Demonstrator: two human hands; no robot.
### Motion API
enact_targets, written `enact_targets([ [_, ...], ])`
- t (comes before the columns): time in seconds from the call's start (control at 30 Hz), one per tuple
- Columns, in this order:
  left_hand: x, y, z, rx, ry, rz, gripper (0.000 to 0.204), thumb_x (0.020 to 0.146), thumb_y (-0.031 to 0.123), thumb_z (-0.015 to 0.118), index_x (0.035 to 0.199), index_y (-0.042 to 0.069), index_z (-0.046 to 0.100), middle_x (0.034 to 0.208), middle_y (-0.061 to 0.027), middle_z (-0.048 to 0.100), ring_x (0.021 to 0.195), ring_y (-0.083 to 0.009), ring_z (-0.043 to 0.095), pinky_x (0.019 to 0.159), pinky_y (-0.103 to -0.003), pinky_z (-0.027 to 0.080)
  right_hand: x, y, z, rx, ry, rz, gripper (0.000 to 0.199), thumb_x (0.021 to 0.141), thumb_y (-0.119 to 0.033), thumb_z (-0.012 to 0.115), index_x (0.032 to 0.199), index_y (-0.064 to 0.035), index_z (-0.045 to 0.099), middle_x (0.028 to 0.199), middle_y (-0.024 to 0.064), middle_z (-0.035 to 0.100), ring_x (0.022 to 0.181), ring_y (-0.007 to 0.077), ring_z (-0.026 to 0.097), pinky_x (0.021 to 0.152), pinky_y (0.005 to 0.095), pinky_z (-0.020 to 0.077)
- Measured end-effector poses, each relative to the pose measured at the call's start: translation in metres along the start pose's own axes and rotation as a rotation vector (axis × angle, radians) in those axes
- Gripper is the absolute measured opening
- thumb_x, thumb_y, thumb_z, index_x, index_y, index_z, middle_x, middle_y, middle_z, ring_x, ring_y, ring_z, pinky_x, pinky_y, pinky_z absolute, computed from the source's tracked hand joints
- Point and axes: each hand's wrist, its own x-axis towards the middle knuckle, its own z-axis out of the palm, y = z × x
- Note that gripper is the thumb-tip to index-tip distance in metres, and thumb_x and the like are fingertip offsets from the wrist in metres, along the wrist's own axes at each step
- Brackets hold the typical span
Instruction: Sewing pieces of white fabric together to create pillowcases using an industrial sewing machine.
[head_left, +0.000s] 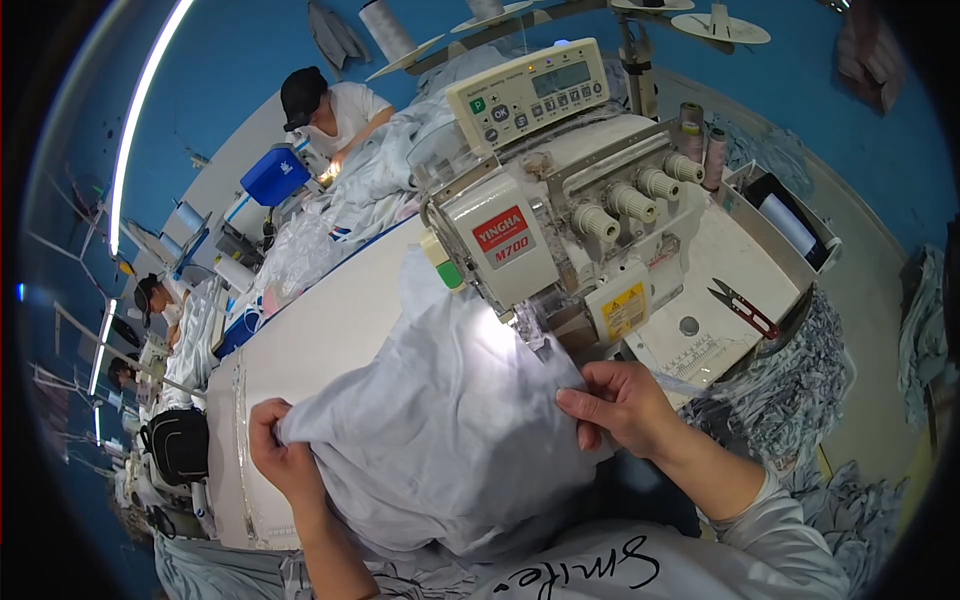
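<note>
A pale grey-blue piece of fabric [430,400] is spread over the table edge and hangs down toward my lap. My left hand [283,450] is closed on its left edge, fingers curled round the cloth. On the other side my right hand [615,402] pinches the fabric's right edge between thumb and fingers, just below the presser foot. The white overlock sewing machine [505,245] stands right in front, its lamp lighting the cloth at the needle area [530,330]. The fabric's far part lies beside the machine head; the needle itself is too small to make out.
Red-handled thread snips [745,308] lie on the machine's right plate. Beyond are thread cones [690,130] and a white tray [790,225]. Fabric scraps [770,390] heap at the right. Behind, a co-worker [330,110] bends over a blue-and-white machine [275,175]; a black bag [178,447] is at the left.
</note>
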Motion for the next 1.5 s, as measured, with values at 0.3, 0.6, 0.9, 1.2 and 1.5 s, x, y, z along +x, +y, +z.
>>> enact_targets([
  [0.3,0.060,-0.002,0.003,0.108,0.039,0.080,0.018,0.071,-0.009,0.053,0.086,0.000,0.053,0.084,-0.0023,0.056,0.080,-0.0112,0.052,0.077,-0.022,0.041,0.001,0.001,0.000,-0.001,-0.031,0.006,0.020,0.086,-0.018,0.063,0.075,-0.0031,0.057,0.058,0.0017,0.057,0.046,0.0077,0.054,0.043,0.0202,0.0416],
  [0.6,0.126,-0.015,0.005,0.193,0.028,0.184,0.017,0.075,-0.004,0.057,0.091,0.003,0.056,0.085,0.0005,0.057,0.080,-0.0089,0.053,0.076,-0.021,0.042,0.001,-0.002,-0.002,-0.016,-0.028,0.023,0.021,0.086,-0.017,0.064,0.072,-0.0032,0.056,0.058,0.0016,0.057,0.047,0.0079,0.054,0.043,0.0205,0.0421],
  [0.9,0.193,-0.014,0.002,0.303,0.149,0.289,0.015,0.076,0.002,0.059,0.091,0.004,0.059,0.082,-0.0006,0.063,0.080,-0.0094,0.058,0.074,-0.023,0.044,0.002,-0.002,-0.002,-0.019,-0.031,0.034,0.022,0.086,-0.016,0.064,0.071,-0.0025,0.055,0.057,0.0024,0.057,0.047,0.0085,0.055,0.043,0.0210,0.0428],
  [1.2,0.261,0.018,0.001,0.359,0.234,0.256,0.020,0.084,0.013,0.059,0.101,0.006,0.062,0.093,-0.0033,0.065,0.086,-0.0105,0.059,0.076,-0.023,0.043,0.001,-0.006,-0.003,-0.075,-0.039,0.051,0.024,0.087,-0.020,0.063,0.073,-0.0027,0.055,0.057,0.0017,0.056,0.050,0.0072,0.055,0.046,0.0213,0.0442],
  [1.5,0.346,-0.003,-0.002,0.342,0.244,0.279,0.022,0.084,0.016,0.057,0.104,0.010,0.063,0.095,-0.0021,0.067,0.087,-0.0122,0.062,0.077,-0.025,0.045,0.003,-0.004,-0.006,-0.099,-0.036,0.051,0.023,0.087,-0.020,0.063,0.073,-0.0027,0.055,0.057,0.0021,0.056,0.049,0.0074,0.055,0.046,0.0215,0.0445],
])
